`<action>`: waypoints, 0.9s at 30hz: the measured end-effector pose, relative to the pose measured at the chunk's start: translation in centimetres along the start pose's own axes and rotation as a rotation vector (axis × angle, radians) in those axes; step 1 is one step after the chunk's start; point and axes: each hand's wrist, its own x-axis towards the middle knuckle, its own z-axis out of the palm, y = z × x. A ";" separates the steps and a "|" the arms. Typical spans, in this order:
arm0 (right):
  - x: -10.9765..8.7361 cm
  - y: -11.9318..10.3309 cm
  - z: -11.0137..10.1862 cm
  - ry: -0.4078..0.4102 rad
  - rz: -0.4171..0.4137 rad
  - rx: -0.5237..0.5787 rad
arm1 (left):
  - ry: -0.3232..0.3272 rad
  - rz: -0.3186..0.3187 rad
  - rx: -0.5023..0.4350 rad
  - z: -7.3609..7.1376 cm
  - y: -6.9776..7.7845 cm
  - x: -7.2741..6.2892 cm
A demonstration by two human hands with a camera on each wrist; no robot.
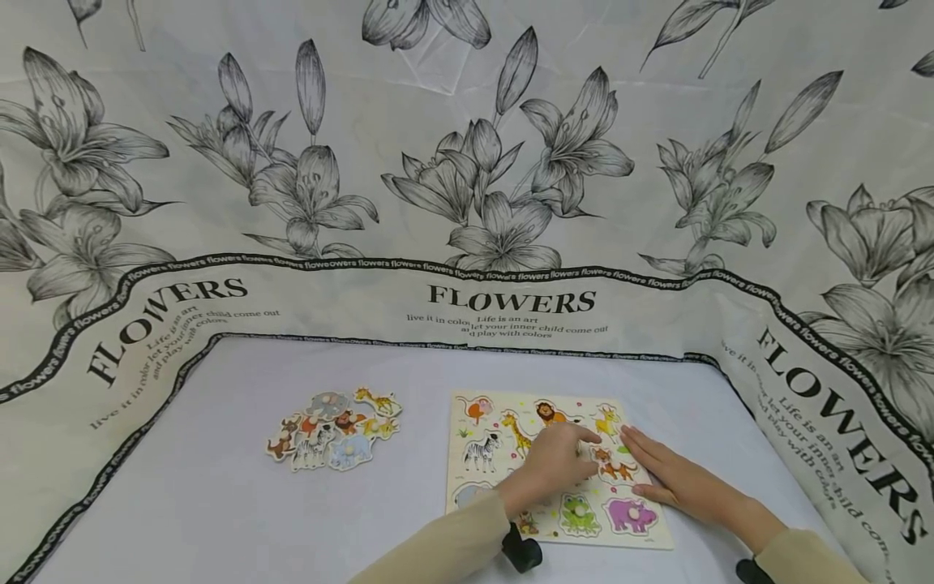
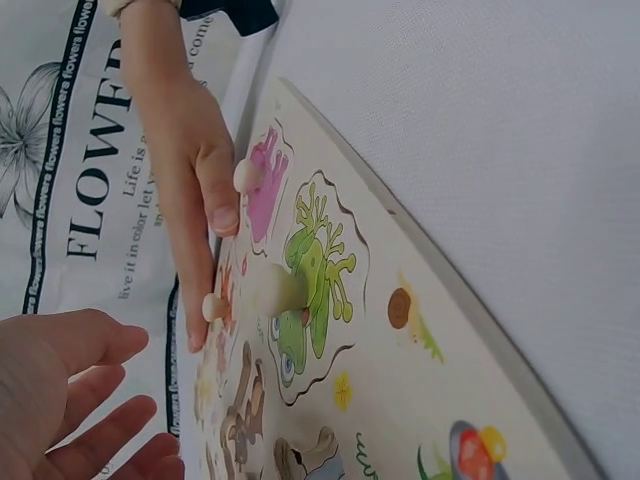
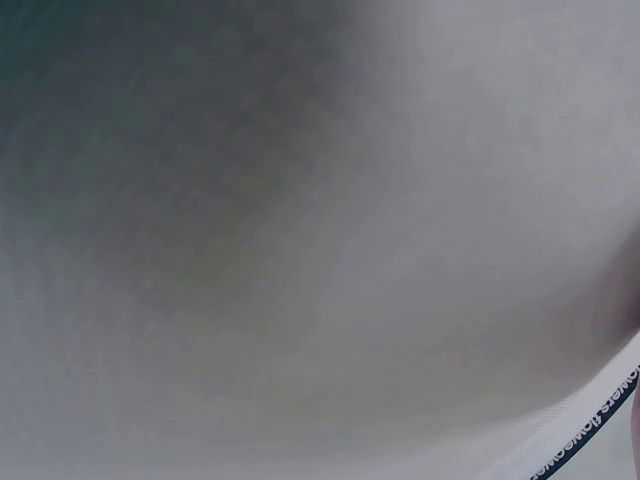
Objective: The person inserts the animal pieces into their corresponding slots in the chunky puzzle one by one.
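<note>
A wooden animal peg puzzle board (image 1: 467,478) lies on the white cloth. My left hand (image 1: 550,462) hovers over its middle, fingers loosely bent and apart; the left wrist view shows nothing between the fingertips (image 2: 130,342). Close by its thumb is an orange fox-like animal piece (image 1: 616,468). My right hand (image 1: 679,478) rests along the board's right edge with fingers extended. A green frog piece (image 1: 579,517) and a purple hippo piece (image 1: 631,517), both with pegs, sit along the near side. My left hand hides the board's centre. The right wrist view is mostly blurred cloth.
Left of the board lies a heap of loose animal pieces (image 1: 314,446), among them a zebra, an elephant and a giraffe, partly overlapping. White cloth (image 1: 219,503) covers the surface. A flower-printed fabric wall (image 1: 350,308) rises behind and at both sides.
</note>
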 end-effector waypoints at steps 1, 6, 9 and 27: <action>0.0 0.0 0.0 -0.001 0.005 0.001 | 0.004 0.003 -0.012 -0.2 -0.1 -0.1; 0.0 0.1 0.2 -0.005 0.014 -0.021 | 0.032 0.006 -0.037 -0.8 -0.7 -0.7; 0.0 0.2 0.2 -0.003 0.018 -0.016 | 0.050 -0.003 -0.045 -1.2 -0.8 -1.0; 0.1 0.4 0.3 0.038 -0.060 -0.064 | 0.132 -0.051 -0.150 -3.8 -2.3 -2.3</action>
